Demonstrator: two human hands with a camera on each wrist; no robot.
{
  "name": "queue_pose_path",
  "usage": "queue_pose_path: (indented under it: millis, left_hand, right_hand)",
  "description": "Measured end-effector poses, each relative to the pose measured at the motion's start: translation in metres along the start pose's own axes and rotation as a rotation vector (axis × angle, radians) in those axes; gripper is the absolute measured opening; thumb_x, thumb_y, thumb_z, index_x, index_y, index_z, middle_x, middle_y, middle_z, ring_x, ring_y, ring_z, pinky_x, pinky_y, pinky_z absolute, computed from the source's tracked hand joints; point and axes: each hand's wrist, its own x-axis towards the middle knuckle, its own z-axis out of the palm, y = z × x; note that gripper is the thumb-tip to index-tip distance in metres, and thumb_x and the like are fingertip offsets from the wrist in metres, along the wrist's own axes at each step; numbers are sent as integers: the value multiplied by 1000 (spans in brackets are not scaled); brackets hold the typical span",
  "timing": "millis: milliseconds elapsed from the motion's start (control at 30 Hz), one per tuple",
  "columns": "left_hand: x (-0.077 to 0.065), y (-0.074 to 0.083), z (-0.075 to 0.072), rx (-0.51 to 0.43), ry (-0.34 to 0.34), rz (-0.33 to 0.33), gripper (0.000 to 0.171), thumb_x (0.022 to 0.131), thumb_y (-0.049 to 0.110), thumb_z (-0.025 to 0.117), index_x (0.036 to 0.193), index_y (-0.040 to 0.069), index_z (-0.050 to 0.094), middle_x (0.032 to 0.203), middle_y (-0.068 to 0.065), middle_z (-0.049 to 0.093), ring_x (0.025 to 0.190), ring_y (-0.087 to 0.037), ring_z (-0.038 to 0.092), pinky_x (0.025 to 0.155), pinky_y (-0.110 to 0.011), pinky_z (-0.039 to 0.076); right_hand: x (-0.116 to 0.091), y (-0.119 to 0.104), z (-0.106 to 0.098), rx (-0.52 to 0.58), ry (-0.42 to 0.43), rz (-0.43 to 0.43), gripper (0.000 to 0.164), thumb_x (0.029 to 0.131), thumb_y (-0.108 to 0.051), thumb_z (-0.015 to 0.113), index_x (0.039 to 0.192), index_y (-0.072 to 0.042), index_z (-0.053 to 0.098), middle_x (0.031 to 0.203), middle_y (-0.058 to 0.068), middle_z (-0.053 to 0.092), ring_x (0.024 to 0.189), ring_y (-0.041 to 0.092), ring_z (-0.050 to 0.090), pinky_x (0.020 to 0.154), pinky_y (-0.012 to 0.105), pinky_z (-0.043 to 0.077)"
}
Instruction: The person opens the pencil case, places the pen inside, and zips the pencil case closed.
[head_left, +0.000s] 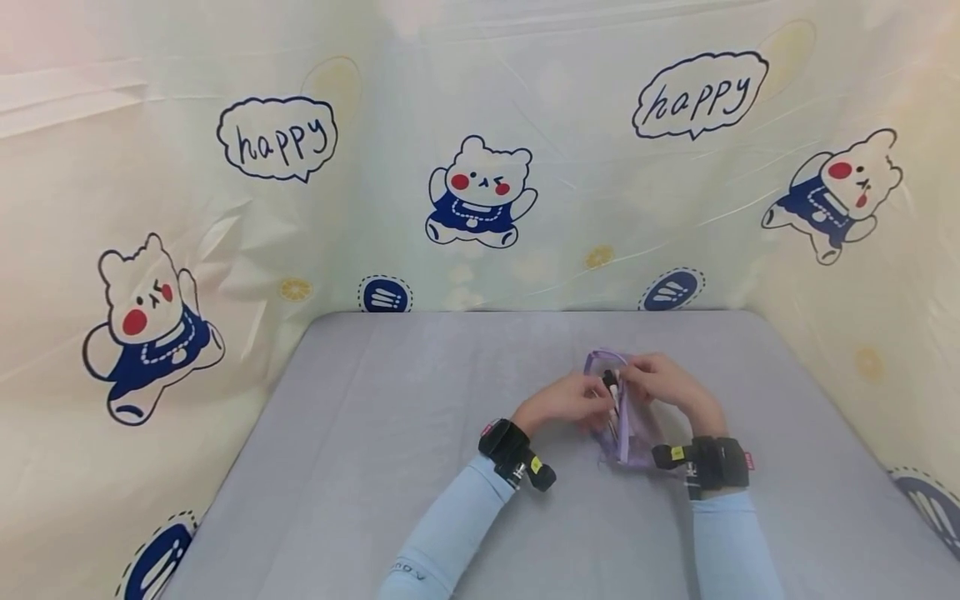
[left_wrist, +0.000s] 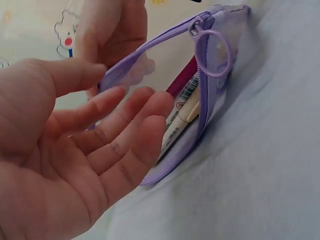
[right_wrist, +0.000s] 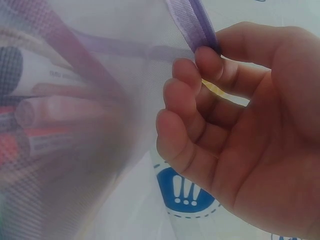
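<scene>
A purple mesh zip pouch (head_left: 637,446) stands on the table with its zipped mouth spread apart. Pens lie inside, among them a white pen (left_wrist: 172,131) with a barcode and a dark red one (left_wrist: 182,77). My right hand (head_left: 667,385) pinches the zip edge of the pouch between thumb and forefinger, as the right wrist view shows (right_wrist: 260,120). At the mouth, my left hand (head_left: 573,400) has its fingers loosely bent in front of the pens, gripping none of them. Through the mesh in the right wrist view, several blurred markers (right_wrist: 55,110) show.
The pouch is on a grey cloth-covered table (head_left: 420,392). Behind and at both sides hangs a pale curtain (head_left: 570,208) printed with bears and "happy" bubbles. A purple ring pull (left_wrist: 214,54) hangs from the zip.
</scene>
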Motion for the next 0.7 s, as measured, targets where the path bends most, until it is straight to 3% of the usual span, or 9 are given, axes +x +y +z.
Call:
queue_pose_path:
  millis: [167, 267, 467, 567, 700]
  left_hand:
    - [-17, 8, 3, 289, -47, 80, 18, 96, 27, 61, 110, 15, 63, 89, 3, 68, 74, -3, 60, 66, -16, 48]
    - [-26, 9, 8, 391, -80, 100, 24, 94, 29, 65, 114, 17, 63, 99, 6, 70, 84, 1, 61, 72, -13, 48]
    - [-33, 11, 18, 505, -138, 161, 29, 90, 25, 70, 116, 13, 63, 107, 2, 70, 91, -2, 62, 79, -11, 46]
    - [-32, 10, 23, 558, -134, 197, 27, 89, 24, 71, 113, 12, 65, 104, 2, 69, 89, -2, 61, 79, -10, 45]
    - [-32, 8, 31, 574, -108, 191, 21, 90, 22, 70, 109, 14, 64, 96, 5, 67, 84, 1, 58, 74, -10, 44]
  right_hand:
    - [-1, 1, 1, 0, 16, -26, 26, 100, -19, 53, 81, -1, 58, 62, 7, 52, 61, 20, 52, 58, 32, 49]
    - [-2, -1, 1, 9, 10, -26, 27, 99, -22, 54, 82, -1, 59, 62, 7, 52, 60, 19, 53, 58, 32, 49]
    - [-2, -2, 2, 0, 0, -24, 26, 99, -19, 54, 82, 0, 59, 62, 6, 51, 60, 19, 52, 58, 32, 48]
    - [0, -1, 2, -12, 5, -15, 26, 99, -19, 53, 82, -1, 59, 63, 6, 52, 61, 20, 52, 58, 32, 49]
    - [1, -1, 1, -13, 7, -5, 27, 99, -22, 54, 81, -2, 59, 64, 8, 52, 62, 21, 53, 59, 34, 50]
